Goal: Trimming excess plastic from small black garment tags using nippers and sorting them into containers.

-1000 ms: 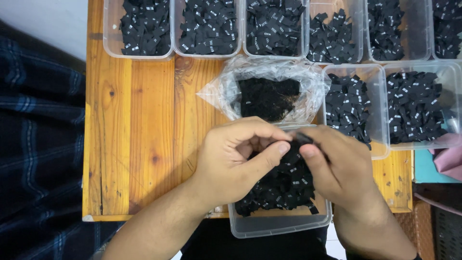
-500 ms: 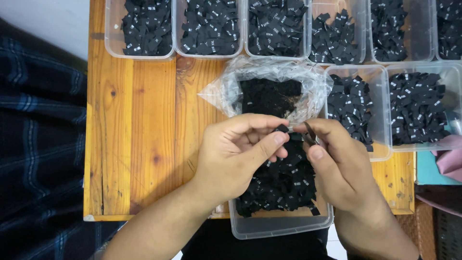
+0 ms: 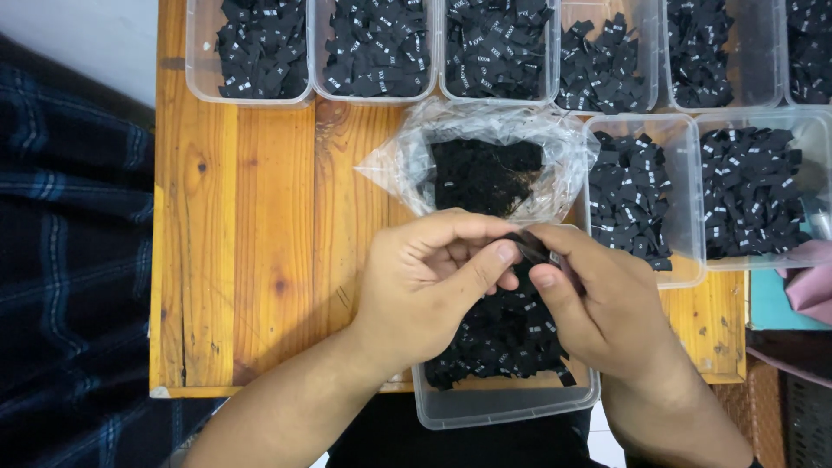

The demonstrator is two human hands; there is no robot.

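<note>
My left hand (image 3: 429, 282) and my right hand (image 3: 598, 299) meet above a clear plastic tub (image 3: 507, 407) at the near edge of a wooden table (image 3: 251, 234). Between the thumbs and fingertips of both hands is a small black fabric label (image 3: 527, 249). The tub below holds a heap of the same black labels (image 3: 507, 338) with small white print. Just beyond my hands lies an open clear plastic bag (image 3: 485, 160) with a dark mass of labels inside. Much of the tub is hidden by my hands.
A row of clear tubs (image 3: 377, 52) full of black labels lines the far edge. Two more such tubs (image 3: 693, 204) stand at the right. A dark checked cloth (image 3: 74, 260) lies left of the table. Pink fabric (image 3: 810, 282) shows at the right edge.
Both hands have stayed over the near tub, fingertips working the small black label. They shifted slightly away from me, toward the bag.
</note>
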